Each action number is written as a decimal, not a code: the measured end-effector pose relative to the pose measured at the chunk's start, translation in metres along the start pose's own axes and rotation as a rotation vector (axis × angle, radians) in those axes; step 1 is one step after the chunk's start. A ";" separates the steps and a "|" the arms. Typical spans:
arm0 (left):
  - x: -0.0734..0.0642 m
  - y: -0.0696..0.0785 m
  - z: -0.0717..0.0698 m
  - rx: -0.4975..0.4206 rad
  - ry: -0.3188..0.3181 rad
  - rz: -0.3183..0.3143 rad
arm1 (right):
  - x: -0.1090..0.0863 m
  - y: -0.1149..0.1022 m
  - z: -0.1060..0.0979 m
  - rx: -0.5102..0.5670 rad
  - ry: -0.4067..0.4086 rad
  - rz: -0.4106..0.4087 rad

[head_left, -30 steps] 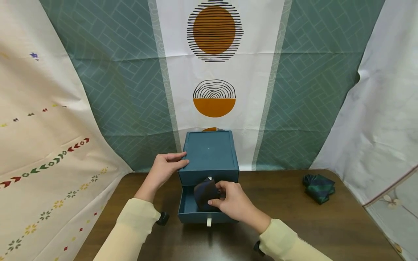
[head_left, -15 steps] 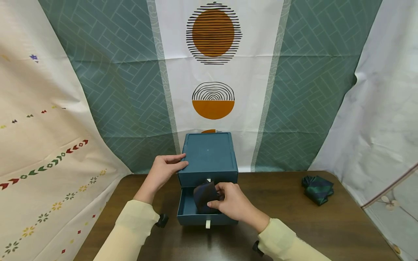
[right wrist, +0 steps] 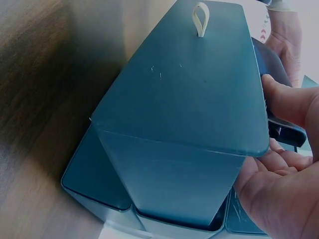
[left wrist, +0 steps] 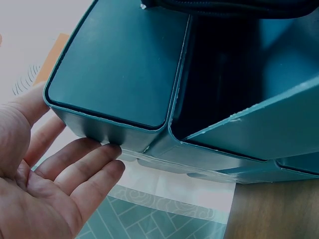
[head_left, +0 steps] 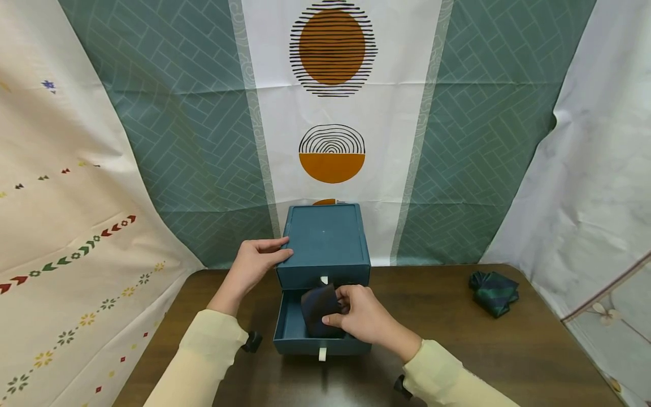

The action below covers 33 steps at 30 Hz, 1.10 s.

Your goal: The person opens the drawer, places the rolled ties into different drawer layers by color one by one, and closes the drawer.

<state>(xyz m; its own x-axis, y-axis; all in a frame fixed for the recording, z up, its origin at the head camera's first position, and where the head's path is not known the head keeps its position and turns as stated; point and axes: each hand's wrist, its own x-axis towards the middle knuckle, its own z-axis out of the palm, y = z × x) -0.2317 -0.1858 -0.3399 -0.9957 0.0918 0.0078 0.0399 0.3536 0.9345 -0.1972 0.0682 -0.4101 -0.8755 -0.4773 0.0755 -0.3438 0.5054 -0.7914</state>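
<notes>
A blue-green drawer box (head_left: 325, 234) stands at the table's back edge, its lower drawer (head_left: 292, 322) pulled out. My left hand (head_left: 256, 261) rests straight fingertips on the box's left top edge. In the left wrist view, the fingers (left wrist: 97, 172) lie against the box's side. Over the drawer, my right hand (head_left: 363, 314) pinches a dark, faintly striped rolled necktie (head_left: 319, 308) between thumb and fingers. The necktie sits tilted within the drawer's opening. Its dark edge (left wrist: 249, 6) also shows above the drawer in the left wrist view.
A green and navy striped folded necktie (head_left: 493, 293) lies on the brown wooden table (head_left: 447, 350) at the right. White pull loops mark the upper drawer (head_left: 300, 277) and the lower drawer's front. Patterned cloth (head_left: 330, 107) hangs behind and at both sides.
The lower drawer has come slightly farther out toward me, and my right hand with the necktie has shifted slightly down. My left hand stays on the box.
</notes>
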 end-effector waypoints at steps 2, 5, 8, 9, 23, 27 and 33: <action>0.000 0.000 0.000 0.006 0.001 0.000 | 0.000 -0.001 0.000 0.002 -0.009 0.000; 0.000 0.001 0.000 0.009 0.002 0.001 | 0.001 -0.002 0.000 -0.005 -0.015 -0.004; 0.000 0.001 0.000 0.013 0.003 0.000 | 0.002 -0.003 0.000 -0.019 -0.022 -0.013; -0.001 0.001 0.000 0.013 0.003 -0.001 | 0.003 -0.003 0.000 -0.022 -0.026 -0.016; -0.001 0.000 0.001 0.026 0.014 -0.002 | 0.013 0.006 0.007 -0.010 -0.067 0.058; -0.001 0.000 0.001 0.027 0.011 -0.004 | 0.013 0.004 0.008 -0.013 -0.064 0.081; -0.001 0.002 0.002 0.029 0.008 0.000 | 0.011 0.002 0.013 -0.041 -0.043 0.156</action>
<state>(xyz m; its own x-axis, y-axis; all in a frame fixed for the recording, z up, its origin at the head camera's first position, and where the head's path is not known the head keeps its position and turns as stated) -0.2305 -0.1836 -0.3389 -0.9964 0.0844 0.0108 0.0423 0.3803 0.9239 -0.2033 0.0541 -0.4188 -0.9046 -0.4200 -0.0732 -0.2188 0.6047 -0.7658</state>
